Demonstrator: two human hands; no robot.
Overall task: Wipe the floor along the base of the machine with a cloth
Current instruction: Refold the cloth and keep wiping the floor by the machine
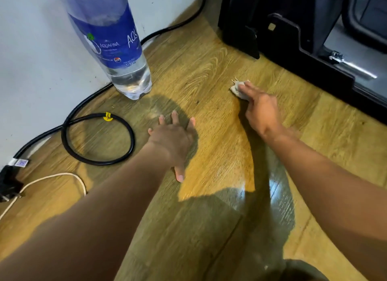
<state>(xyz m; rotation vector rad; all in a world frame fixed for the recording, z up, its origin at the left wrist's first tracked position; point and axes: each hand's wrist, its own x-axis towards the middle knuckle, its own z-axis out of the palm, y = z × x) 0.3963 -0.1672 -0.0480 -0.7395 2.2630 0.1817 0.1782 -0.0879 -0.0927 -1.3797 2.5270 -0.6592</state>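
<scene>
The right hand (260,111) presses the cloth (235,89) flat to the floor (205,71) under straight fingers (245,86). The machine (282,39) base runs just beyond them, slanting rightward. The left hand (173,138) lies splayed on the floor, farther off.

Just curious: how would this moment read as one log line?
step: floor wipe | right hand: presses cloth near machine | left hand: flat on floor

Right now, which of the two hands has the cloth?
The right hand, pressing the small pale cloth to the floor near the black machine; the left hand lies flat on the floor, empty.
</scene>
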